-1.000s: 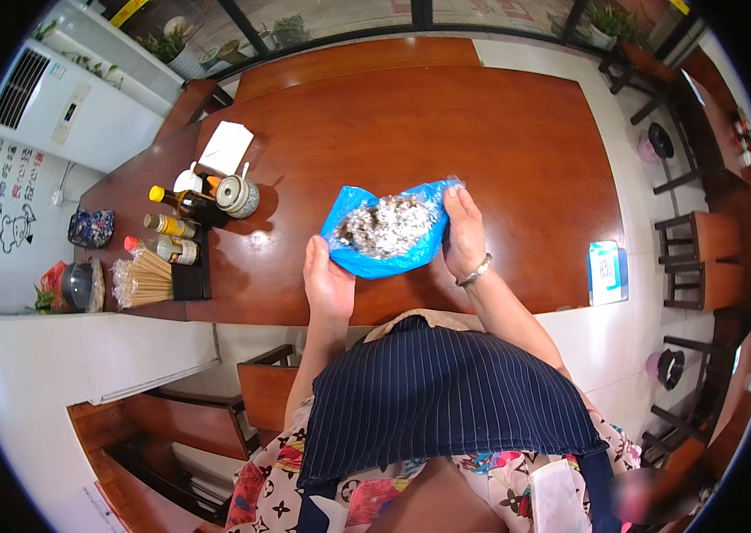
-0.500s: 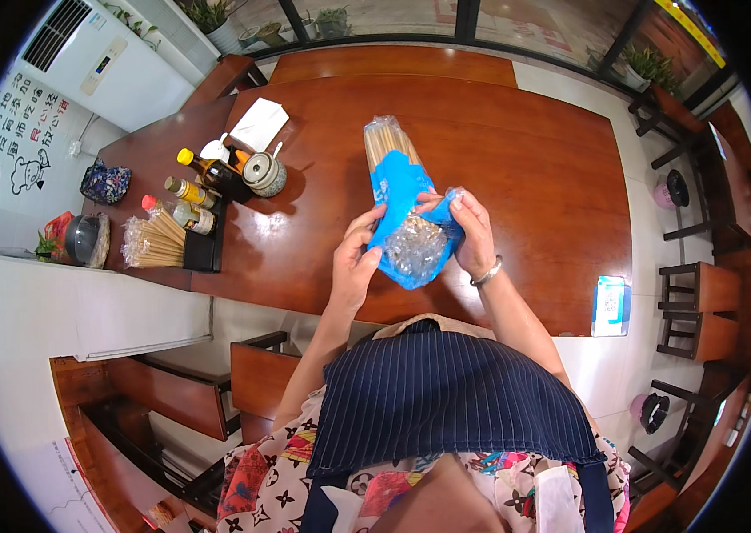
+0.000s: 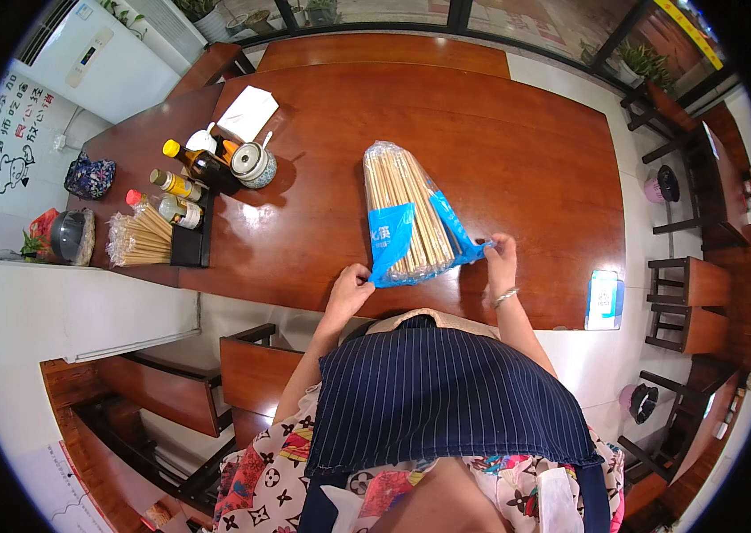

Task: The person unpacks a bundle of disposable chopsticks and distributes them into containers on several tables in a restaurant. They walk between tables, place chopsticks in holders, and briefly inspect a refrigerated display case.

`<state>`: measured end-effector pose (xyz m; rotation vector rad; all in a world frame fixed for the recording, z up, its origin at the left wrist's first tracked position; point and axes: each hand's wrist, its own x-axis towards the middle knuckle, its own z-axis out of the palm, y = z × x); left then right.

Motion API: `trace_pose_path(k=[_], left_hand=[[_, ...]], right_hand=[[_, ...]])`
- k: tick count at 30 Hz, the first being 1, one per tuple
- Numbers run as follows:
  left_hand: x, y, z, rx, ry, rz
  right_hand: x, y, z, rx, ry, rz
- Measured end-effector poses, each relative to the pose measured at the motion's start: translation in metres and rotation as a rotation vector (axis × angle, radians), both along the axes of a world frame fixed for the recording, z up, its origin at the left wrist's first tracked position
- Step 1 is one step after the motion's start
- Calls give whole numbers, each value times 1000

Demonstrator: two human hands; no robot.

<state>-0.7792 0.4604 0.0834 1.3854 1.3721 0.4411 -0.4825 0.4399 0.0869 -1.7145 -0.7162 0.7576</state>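
A thick bundle of wrapped wooden chopsticks (image 3: 404,200) lies on the brown table in front of me. Around its near half is a blue plastic bag (image 3: 390,229), torn open down the front so the sticks show. My left hand (image 3: 351,290) pinches the bag's near left corner. To the right, my right hand (image 3: 502,259) is closed on a stretched blue flap of the same bag, pulled away from the sticks. Both hands are near the table's front edge, beside the bundle's near end.
On the left stand a black caddy (image 3: 189,243) with loose chopsticks (image 3: 140,238), a dark sauce bottle (image 3: 207,167), smaller bottles, a lidded jar (image 3: 253,165) and white napkins (image 3: 247,114). A blue-and-white card stand (image 3: 604,300) is at the right corner. Benches and stools surround the table.
My hands have moved apart and pulled the blue bag open. The bundle's near part, covered by plastic before, now shows its sticks. The right hand has shifted right and down.
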Motion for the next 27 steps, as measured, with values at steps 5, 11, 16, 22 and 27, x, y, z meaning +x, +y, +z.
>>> trace_pose_path(k=[5, 11, 16, 22, 27], left_hand=[[13, 12, 37, -32, -98, -31], [20, 15, 52, 154, 60, -143], [19, 17, 46, 310, 36, -252], [26, 24, 56, 261, 60, -359], [25, 29, 46, 251, 32, -368]], right_hand=[[-58, 15, 96, 268, -528, 520], [-85, 19, 58, -134, -896, 536], [-97, 25, 66, -468, -786, 568], [-99, 45, 56, -586, -778, 552], [-91, 48, 67, -649, -760, 602]])
